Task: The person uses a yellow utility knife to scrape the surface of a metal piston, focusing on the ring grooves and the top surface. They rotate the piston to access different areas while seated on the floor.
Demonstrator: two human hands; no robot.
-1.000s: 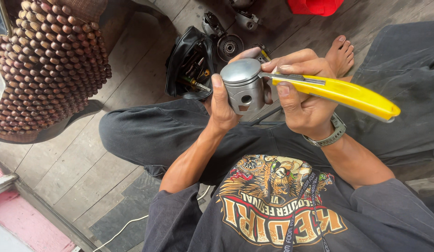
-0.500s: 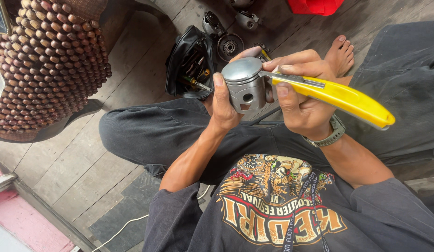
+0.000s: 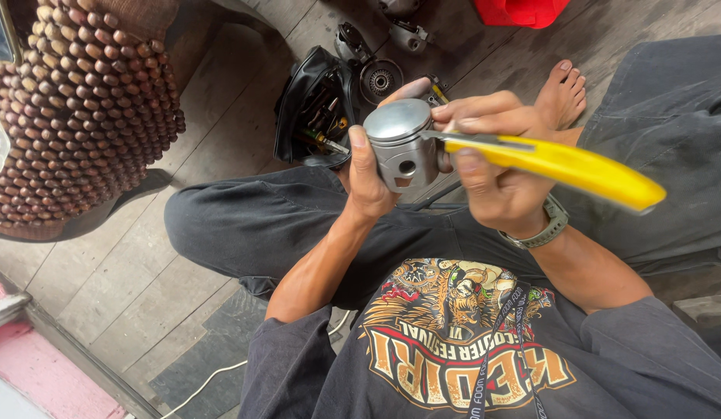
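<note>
Partly hidden, left hand holds piston; right hand grips blurred yellow-handled knife.

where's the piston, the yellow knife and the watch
piston [image 3: 397, 122]: head view, on its flat grey crown
yellow knife [image 3: 570, 165]: head view, middle of the yellow handle
watch [image 3: 548, 230]: head view, on the grey-green strap at the wrist

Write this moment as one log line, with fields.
left hand: holds grey piston | right hand: holds yellow-handled knife against piston
</note>
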